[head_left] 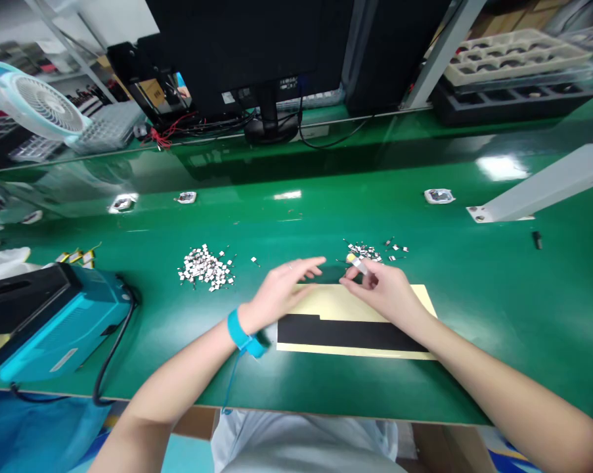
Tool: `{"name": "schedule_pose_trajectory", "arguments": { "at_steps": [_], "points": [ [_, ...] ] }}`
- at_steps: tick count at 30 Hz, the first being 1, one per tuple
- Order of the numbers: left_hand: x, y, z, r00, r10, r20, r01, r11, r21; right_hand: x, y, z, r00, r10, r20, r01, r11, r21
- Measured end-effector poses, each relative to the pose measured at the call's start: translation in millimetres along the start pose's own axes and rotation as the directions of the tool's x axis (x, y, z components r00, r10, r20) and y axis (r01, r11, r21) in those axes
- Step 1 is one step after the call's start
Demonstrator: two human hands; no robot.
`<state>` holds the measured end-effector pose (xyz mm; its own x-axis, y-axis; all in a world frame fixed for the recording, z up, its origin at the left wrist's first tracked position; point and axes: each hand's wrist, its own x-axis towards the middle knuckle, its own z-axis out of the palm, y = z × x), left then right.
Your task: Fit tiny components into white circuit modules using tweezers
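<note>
The person's pale shirt (301,443) lay closest, below the edge of the green workbench (483,309). The left hand (281,286), in a turquoise wrist strap (244,336), had its fingers extended and thumb apart, gripping nothing (whether it touched the sheet beneath, I couldn't tell). The right hand (392,289) pinched a pale yellow-tipped strip (359,265) between thumb and fingers, above the far edge of a cream sheet (350,300) that bore a black strip (345,334). Just beyond that hand sat a small cluster of tiny wired components (368,251); a larger heap of white-topped components (205,269) lay left of the left hand.
</note>
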<state>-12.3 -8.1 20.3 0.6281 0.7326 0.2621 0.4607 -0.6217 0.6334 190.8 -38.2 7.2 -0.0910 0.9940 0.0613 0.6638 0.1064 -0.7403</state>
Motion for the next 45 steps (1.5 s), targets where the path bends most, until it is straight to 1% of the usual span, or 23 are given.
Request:
{"name": "schedule_pose_trajectory", "arguments": {
  "at_steps": [2, 3, 4, 5, 7, 9, 12, 14, 16, 18, 19, 20, 22, 25, 28, 31, 35, 37, 38, 40, 42, 43, 45],
  "points": [
    [0.8, -13.0, -27.0, 0.998, -0.055, -0.018, 0.056, 0.997, 0.058, 2.9, 2.0, -4.2, 0.984, -0.108, -0.143, 0.081, 0.980, -0.183],
    [0.0, -20.5, -39.6, 0.995, -0.100, -0.020, 0.102, 0.989, 0.106, 3.0, 1.3, -5.8, 0.975, -0.149, -0.163, 0.109, 0.966, -0.233],
    [-1.7, -28.4, -50.3, 0.986, -0.169, -0.006, 0.167, 0.966, 0.196, 2.1, -0.6, -6.7, 0.976, -0.167, -0.142, 0.128, 0.960, -0.249],
    [-4.2, -36.2, -58.7, 0.973, -0.230, 0.023, 0.215, 0.936, 0.280, 0.2, -3.2, -6.5, 0.982, -0.169, -0.081, 0.144, 0.958, -0.246],
    [-10.8, -50.6, -67.7, 0.950, -0.296, 0.101, 0.234, 0.887, 0.399, -5.4, -9.6, -2.7, 0.981, -0.169, 0.097, 0.187, 0.956, -0.226],
    [-18.1, -61.4, -68.5, 0.945, -0.289, 0.152, 0.197, 0.875, 0.442, -11.9, -15.2, 4.3, 0.950, -0.189, 0.250, 0.246, 0.943, -0.223],
    [-25.8, -68.4, -64.2, 0.959, -0.259, 0.119, 0.177, 0.868, 0.464, -19.6, -19.5, 15.1, 0.904, -0.228, 0.361, 0.324, 0.917, -0.232],
    [-26.6, -66.6, -61.4, 0.966, -0.250, 0.069, 0.195, 0.874, 0.446, -22.9, -20.4, 19.3, 0.879, -0.246, 0.408, 0.365, 0.898, -0.246],
    [-23.6, -59.1, -57.2, 0.968, -0.251, 0.008, 0.234, 0.915, 0.327, -25.3, -21.2, 20.9, 0.863, -0.256, 0.436, 0.399, 0.874, -0.278],
    [-17.4, -45.9, -47.9, 0.959, -0.273, -0.074, 0.279, 0.957, 0.078, -28.0, -23.2, 21.2, 0.853, -0.259, 0.452, 0.425, 0.847, -0.318],
    [-13.4, -37.9, -40.8, 0.949, -0.295, -0.108, 0.288, 0.955, -0.072, -29.4, -24.7, 21.3, 0.850, -0.258, 0.460, 0.436, 0.834, -0.338],
    [-9.1, -29.6, -32.2, 0.941, -0.315, -0.127, 0.283, 0.934, -0.217, -30.9, -26.3, 21.6, 0.847, -0.256, 0.466, 0.444, 0.822, -0.357],
    [-0.6, -14.3, -12.0, 0.939, -0.329, -0.106, 0.253, 0.863, -0.437, -33.5, -29.6, 22.6, 0.844, -0.248, 0.475, 0.454, 0.801, -0.390],
    [8.0, -1.4, 17.0, 0.948, -0.317, -0.018, 0.242, 0.758, -0.606, -35.3, -33.3, 25.3, 0.847, -0.228, 0.479, 0.450, 0.788, -0.420],
    [8.2, -1.4, 34.2, 0.942, -0.333, 0.038, 0.277, 0.710, -0.647, -34.8, -34.9, 28.0, 0.859, -0.208, 0.467, 0.419, 0.811, -0.408],
    [2.9, -5.3, 39.4, 0.942, -0.333, 0.048, 0.284, 0.709, -0.645, -34.0, -34.5, 29.5, 0.885, -0.179, 0.431, 0.356, 0.855, -0.376],
    [-3.1, -5.6, 39.6, 0.940, -0.340, 0.008, 0.259, 0.700, -0.666, -29.3, -30.1, 24.6, 0.920, -0.141, 0.366, 0.258, 0.920, -0.294],
    [-4.5, -4.0, 39.4, 0.945, -0.322, -0.050, 0.222, 0.748, -0.626, -23.9, -27.0, 18.3, 0.938, -0.132, 0.320, 0.216, 0.946, -0.241],
    [-5.0, -3.0, 39.2, 0.949, -0.302, -0.090, 0.196, 0.789, -0.582, -20.7, -25.6, 14.9, 0.953, -0.114, 0.279, 0.170, 0.968, -0.183],
    [-6.0, -0.8, 38.4, 0.956, -0.241, -0.165, 0.139, 0.872, -0.469, -14.8, -23.6, 9.2, 0.980, -0.020, 0.199, 0.010, 0.999, 0.052],
    [-6.9, 1.5, 37.4, 0.960, -0.174, -0.219, 0.083, 0.924, -0.373, -10.6, -22.7, 6.9, 0.979, 0.090, 0.181, -0.145, 0.936, 0.320],
    [-7.4, 2.7, 36.8, 0.959, -0.150, -0.241, 0.060, 0.938, -0.342, -9.3, -22.6, 7.1, 0.974, 0.120, 0.194, -0.192, 0.893, 0.408],
    [-8.0, 4.8, 36.0, 0.954, -0.118, -0.275, 0.032, 0.953, -0.300, -8.0, -22.6, 9.4, 0.968, 0.128, 0.215, -0.218, 0.855, 0.470]
  ]
}}
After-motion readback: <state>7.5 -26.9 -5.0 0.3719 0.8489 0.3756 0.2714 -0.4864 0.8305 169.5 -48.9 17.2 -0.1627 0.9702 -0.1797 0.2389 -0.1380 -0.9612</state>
